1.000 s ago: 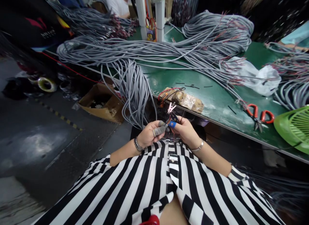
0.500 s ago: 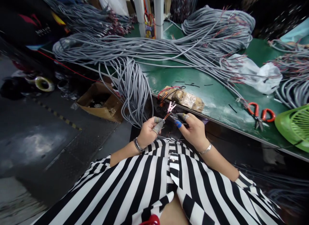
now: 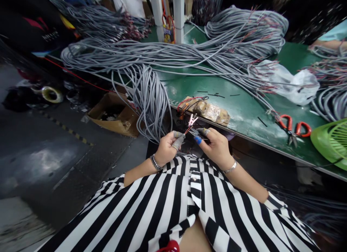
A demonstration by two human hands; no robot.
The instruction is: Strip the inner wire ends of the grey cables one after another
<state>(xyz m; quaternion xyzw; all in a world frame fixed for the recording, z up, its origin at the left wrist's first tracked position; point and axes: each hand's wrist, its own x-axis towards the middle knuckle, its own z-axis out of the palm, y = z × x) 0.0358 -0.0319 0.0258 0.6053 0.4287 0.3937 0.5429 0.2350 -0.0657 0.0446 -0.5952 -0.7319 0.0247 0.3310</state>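
Observation:
My left hand (image 3: 167, 146) has grey finger covers and pinches the end of a cable, from which thin red and dark wires (image 3: 188, 129) stick up. A pink clip (image 3: 192, 120) sits right at the tips of these wires. My right hand (image 3: 216, 146), with blue tape on the thumb and a grey cover on the index finger, is closed on tweezers (image 3: 192, 132). Their thin points reach left to the wires, close to my left fingertips; whether they touch is too small to tell. Just beyond both hands, a wooden block (image 3: 207, 110) wrapped in clear tape lies at the table edge.
Bundles of grey cable (image 3: 130, 51) cover the green table (image 3: 187, 86), and one hangs over its front edge (image 3: 154, 100). To the right lie red-handled cutters (image 3: 292, 131), a plastic bag (image 3: 300, 86) and a green basket (image 3: 329, 140). A cardboard box (image 3: 114, 116) stands at left. Another person's arm (image 3: 329, 44) shows far right.
The tweezers in my right hand have shifted slightly left, closer to the wires. My left hand has stayed in place. Another person's arm has come into view at the far right.

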